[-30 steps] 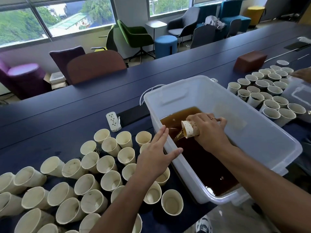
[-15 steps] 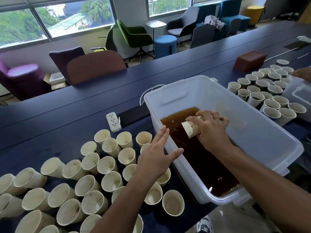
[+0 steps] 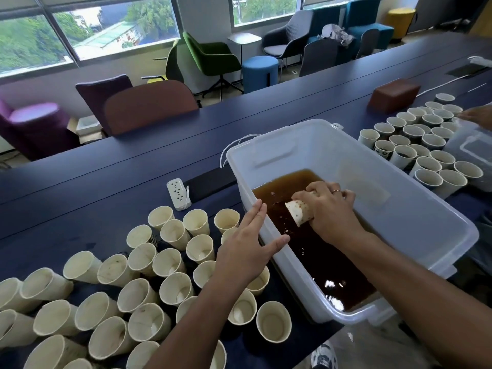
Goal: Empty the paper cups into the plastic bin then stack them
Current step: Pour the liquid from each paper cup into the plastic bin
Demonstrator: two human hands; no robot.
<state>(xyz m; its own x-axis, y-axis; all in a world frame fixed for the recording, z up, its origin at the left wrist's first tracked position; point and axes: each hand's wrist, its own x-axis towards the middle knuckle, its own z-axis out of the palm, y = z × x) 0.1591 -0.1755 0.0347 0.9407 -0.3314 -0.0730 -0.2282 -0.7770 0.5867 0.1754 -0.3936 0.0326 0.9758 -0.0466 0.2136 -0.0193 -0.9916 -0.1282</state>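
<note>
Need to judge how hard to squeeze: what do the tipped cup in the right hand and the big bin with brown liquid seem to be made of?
Cream speckled cup in the right hand: looks like matte paper with a rolled rim, probably thin-walled. Large translucent white bin: apparently smooth, semi-glossy moulded plastic; light passes through its walls.

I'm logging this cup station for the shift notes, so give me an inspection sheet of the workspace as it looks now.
Surface: dark blue table.
Job's things: plastic bin holding brown liquid; empty paper cups left of it, more cups right.
Clutter: brown box; second clear container.
Hands: right hand holds a tipped paper cup over the liquid; left hand open against the bin's rim.
Cables: power strip, white cable.
Surroundings: lounge chairs, windows.
</note>
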